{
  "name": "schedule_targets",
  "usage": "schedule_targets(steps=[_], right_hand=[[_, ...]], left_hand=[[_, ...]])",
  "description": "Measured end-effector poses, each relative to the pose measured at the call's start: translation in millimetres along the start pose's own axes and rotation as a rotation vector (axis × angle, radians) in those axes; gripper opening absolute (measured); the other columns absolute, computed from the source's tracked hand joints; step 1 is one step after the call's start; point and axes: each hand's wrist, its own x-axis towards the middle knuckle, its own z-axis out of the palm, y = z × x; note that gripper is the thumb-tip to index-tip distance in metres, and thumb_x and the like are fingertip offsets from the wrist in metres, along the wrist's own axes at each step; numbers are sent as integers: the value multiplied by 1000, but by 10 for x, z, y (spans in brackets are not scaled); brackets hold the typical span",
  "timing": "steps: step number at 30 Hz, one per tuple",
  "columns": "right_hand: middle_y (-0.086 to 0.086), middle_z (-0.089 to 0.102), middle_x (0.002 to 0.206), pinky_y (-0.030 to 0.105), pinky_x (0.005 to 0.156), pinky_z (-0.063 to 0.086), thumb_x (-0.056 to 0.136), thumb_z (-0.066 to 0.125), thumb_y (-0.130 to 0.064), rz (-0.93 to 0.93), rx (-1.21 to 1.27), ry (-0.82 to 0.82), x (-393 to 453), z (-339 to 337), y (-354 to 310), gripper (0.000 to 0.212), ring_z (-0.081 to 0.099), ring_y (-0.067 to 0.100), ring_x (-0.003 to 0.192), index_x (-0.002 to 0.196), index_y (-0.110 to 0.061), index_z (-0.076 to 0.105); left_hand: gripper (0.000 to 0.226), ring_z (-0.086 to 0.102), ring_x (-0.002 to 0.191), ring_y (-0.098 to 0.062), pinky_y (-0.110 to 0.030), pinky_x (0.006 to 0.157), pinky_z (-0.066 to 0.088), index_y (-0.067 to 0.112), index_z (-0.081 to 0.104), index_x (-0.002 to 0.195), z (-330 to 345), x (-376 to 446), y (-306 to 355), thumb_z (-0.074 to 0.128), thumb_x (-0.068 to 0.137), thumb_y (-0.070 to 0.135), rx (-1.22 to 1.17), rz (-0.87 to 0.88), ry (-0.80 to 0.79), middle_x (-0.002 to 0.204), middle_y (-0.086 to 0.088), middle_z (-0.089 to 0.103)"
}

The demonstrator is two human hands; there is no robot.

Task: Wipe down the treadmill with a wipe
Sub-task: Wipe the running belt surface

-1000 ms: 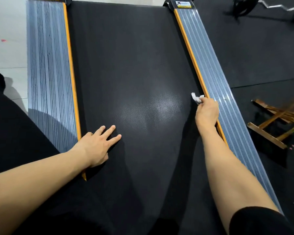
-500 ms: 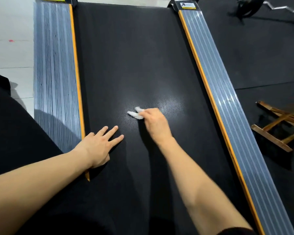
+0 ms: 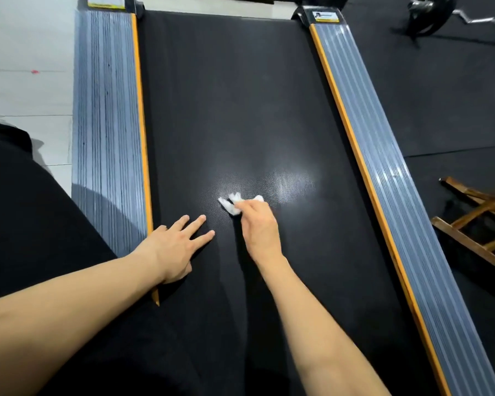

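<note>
A: What is at the left of the frame?

B: At the lower left there is dark clothing [image 3: 26, 224] of the person. Beside it runs the left side rail [image 3: 106, 124], grey and ribbed, with an orange strip along its inner edge. It goes up to the upper left corner.

A: And the left hand?

B: The left hand [image 3: 172, 247] lies flat on the belt [image 3: 226, 95], low and left of the centre. Its fingers are spread open and hold nothing. The wrist crosses the orange strip.

A: Where is the wipe?

B: The wipe [image 3: 232, 204] is small, white and crumpled. It lies on the black belt near the middle of the frame, just right of the left fingertips. The right hand [image 3: 259, 224] pinches it with closed fingers and presses it to the belt. A shiny patch on the belt is just to the upper right of it.

A: What is further to the right?

B: The right side rail [image 3: 383, 167] runs diagonally from the top to the lower right corner. Past it, at the right edge, a wooden frame [image 3: 475, 221] lies on the black floor mat [image 3: 426, 90]. In the upper right corner is a barbell [image 3: 432, 12].
</note>
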Motion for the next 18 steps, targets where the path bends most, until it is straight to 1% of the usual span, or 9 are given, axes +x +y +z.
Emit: schedule_targets(steps=[1, 3, 5, 6, 8, 10, 13, 15, 18], right_hand=[[0, 72, 107, 36, 97, 49, 97, 51, -9, -68, -36, -50, -6, -27, 11, 30, 60, 19, 94, 116, -18, 72], [-9, 71, 107, 23, 91, 49, 98, 53, -12, -114, -136, -85, 60, -216, 298, 30, 62, 15, 94, 119, -21, 73], [-11, 68, 90, 6, 77, 43, 96, 53, -11, 119, -259, -94, 141, -589, 696, 26, 61, 10, 84, 105, -19, 75], [-7, 66, 87, 9, 76, 44, 95, 51, -9, 276, -302, -64, 158, -756, 900, 25, 61, 14, 83, 103, -15, 74], [12, 67, 98, 36, 78, 48, 93, 52, 1, 515, -392, 108, 173, -876, 1191, 29, 59, 32, 89, 111, -9, 73], [23, 66, 94, 45, 72, 46, 87, 54, 7, 618, -384, 227, 208, -668, 1167, 28, 57, 44, 83, 105, -3, 74], [19, 66, 76, 42, 67, 42, 81, 55, 0, 334, -253, 215, 337, -119, 434, 20, 61, 39, 66, 89, -3, 73], [14, 69, 74, 39, 66, 47, 86, 49, -12, 51, -54, 40, 337, 244, -185, 26, 63, 32, 67, 89, -7, 75], [11, 70, 88, 38, 74, 52, 85, 44, -9, -234, 100, -268, 268, 567, -717, 35, 61, 27, 81, 98, -6, 76]], left_hand=[[81, -5, 158, -31, -40, 110, 39, 35, -15, 161, -2, -2, -1, 42, 104, 40, -4, -1, -5, 169, -3, -24], [81, -5, 158, -32, -41, 110, 39, 35, -15, 161, -6, -2, -3, 42, 104, 40, -13, -1, -7, 169, -3, -25], [81, -6, 158, -31, -41, 110, 40, 35, -15, 161, -6, -7, -8, 43, 104, 39, -28, 0, -10, 169, -3, -25], [80, -6, 158, -31, -41, 110, 40, 36, -14, 161, -8, -5, -10, 43, 104, 39, -37, -4, -12, 169, -2, -24], [79, -4, 158, -31, -42, 110, 40, 36, -11, 162, -24, 3, -9, 43, 104, 37, -58, -10, -15, 169, -1, -22], [79, -4, 158, -31, -43, 111, 39, 36, -9, 162, -59, 1, -5, 44, 104, 36, -70, -16, -33, 170, -1, -22], [83, -4, 158, -32, -45, 114, 36, 33, -10, 163, -58, -36, 1, 47, 103, 36, -34, -2, -58, 169, -4, -23], [84, 1, 158, -32, -46, 116, 36, 30, -5, 164, -20, -87, 40, 50, 101, 38, 26, 60, -91, 170, -9, -17], [81, 12, 156, -31, -48, 119, 33, 31, 6, 164, 30, -151, 111, 55, 99, 39, 48, 165, -197, 170, -13, -1]])
